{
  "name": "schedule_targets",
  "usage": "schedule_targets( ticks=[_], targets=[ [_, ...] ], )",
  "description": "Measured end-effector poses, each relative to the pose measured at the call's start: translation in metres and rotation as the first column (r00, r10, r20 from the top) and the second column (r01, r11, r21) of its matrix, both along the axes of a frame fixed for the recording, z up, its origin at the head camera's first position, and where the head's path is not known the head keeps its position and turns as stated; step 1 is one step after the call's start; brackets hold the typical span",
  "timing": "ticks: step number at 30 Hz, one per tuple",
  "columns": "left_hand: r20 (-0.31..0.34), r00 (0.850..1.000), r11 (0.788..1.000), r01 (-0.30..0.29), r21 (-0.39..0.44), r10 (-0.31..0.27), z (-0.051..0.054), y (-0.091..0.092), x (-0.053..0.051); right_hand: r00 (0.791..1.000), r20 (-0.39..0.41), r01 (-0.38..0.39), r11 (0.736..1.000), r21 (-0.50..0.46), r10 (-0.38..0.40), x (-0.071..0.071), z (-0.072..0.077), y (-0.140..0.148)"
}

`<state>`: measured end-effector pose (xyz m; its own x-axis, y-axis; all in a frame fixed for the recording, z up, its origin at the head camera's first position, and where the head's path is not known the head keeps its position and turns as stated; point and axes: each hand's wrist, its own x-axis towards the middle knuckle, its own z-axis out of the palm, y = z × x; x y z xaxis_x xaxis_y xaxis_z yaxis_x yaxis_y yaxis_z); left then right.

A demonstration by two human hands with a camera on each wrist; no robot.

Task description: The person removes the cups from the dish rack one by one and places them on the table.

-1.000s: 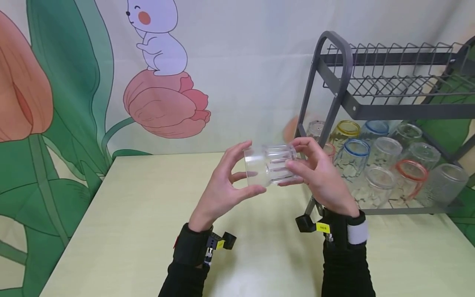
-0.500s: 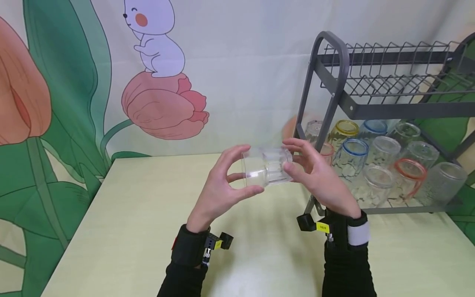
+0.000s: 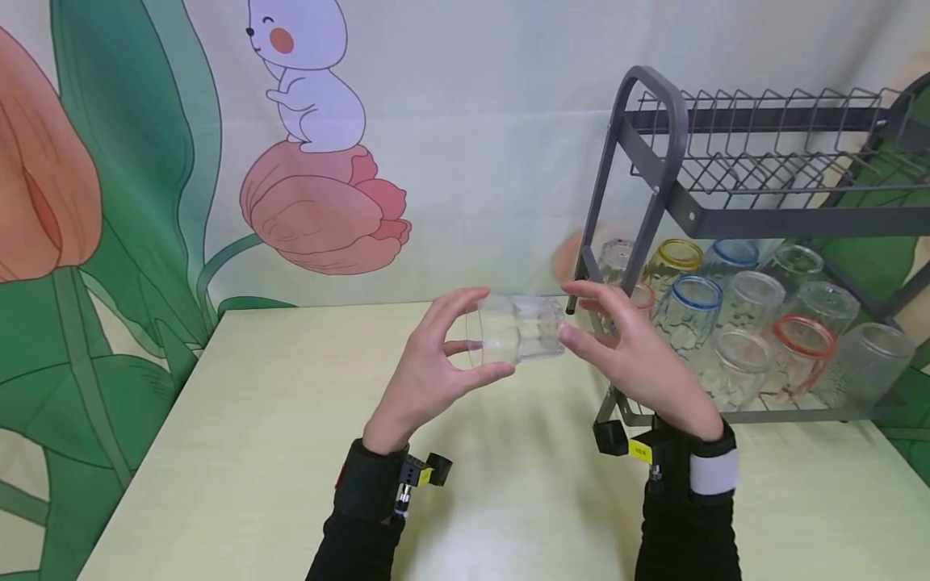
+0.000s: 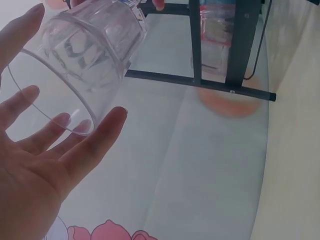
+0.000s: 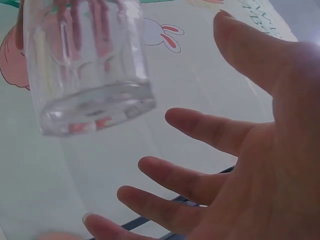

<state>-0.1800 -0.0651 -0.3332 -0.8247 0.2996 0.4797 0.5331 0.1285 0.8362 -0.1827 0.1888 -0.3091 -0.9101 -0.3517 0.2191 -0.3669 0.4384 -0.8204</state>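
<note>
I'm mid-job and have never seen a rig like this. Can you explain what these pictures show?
There's no robot here: these are a person's bare hands. The wide picture comes from a camera on the head, looking forward and down; the other two come from cameras on each wrist.

The left hand holds a clear glass sideways above the table, its mouth toward the palm. The right hand is open near the glass's base, apart from it. On the table stands a dark rack, with more glasses on its lower shelf.
</note>
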Motion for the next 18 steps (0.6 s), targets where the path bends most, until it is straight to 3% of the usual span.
schedule_targets(
  ticks=[6,11,18],
  targets=[
    [-0.035,0.998,0.999,-0.043,-0.016,0.043,-0.021,-0.009,-0.017,0.999,-0.04,0.035,0.996,0.086,-0.031,0.005,0.004,0.003],
    [-0.058,0.997,0.998,-0.048,-0.04,0.046,-0.025,-0.014,-0.021,0.996,-0.064,0.067,0.989,0.133,-0.059,0.009,0.005,0.008],
    [-0.059,0.994,0.99,-0.093,-0.107,0.087,-0.029,-0.029,-0.026,0.992,-0.103,0.09,0.988,0.129,-0.077,0.016,0.01,0.018]
  ],
)
